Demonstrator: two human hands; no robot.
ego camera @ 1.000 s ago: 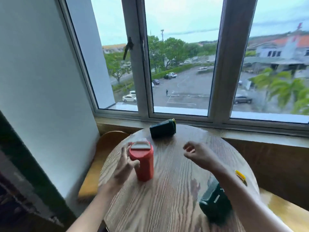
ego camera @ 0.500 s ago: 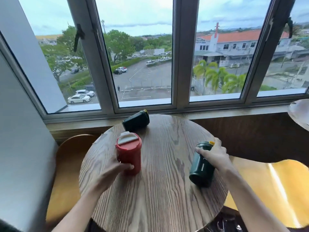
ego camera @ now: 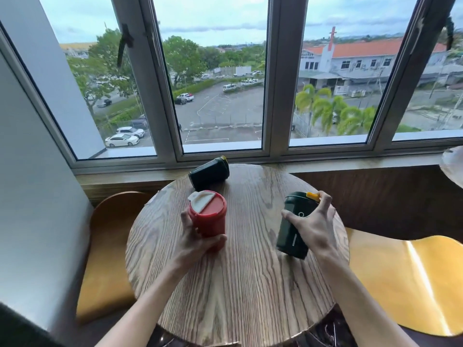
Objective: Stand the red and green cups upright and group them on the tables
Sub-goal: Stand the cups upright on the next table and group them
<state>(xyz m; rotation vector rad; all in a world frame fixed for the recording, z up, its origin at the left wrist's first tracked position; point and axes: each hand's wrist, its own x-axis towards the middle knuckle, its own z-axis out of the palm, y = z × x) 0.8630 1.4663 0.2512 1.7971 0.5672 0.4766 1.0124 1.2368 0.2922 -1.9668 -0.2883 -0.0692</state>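
Observation:
A red cup (ego camera: 209, 216) with a white lid flap stands upright on the round wooden table (ego camera: 233, 291), left of centre. My left hand (ego camera: 194, 242) wraps around its lower part. A dark green cup (ego camera: 293, 226) with a yellow tab stands nearly upright at the table's right side, tilted a little. My right hand (ego camera: 313, 227) grips it from the right, fingers over its top. A second dark green cup (ego camera: 209, 172) lies on its side at the table's far edge, near the window sill.
Yellow wooden chairs stand left (ego camera: 107, 246) and right (ego camera: 411, 279) of the table. A wall (ego camera: 37, 196) is close on the left. Windows (ego camera: 225, 96) run along the back. The edge of another round table (ego camera: 453, 164) shows at far right.
My right hand has taken the right green cup and raised it from lying to nearly upright. My left hand stays on the red cup. The view has swung to the right.

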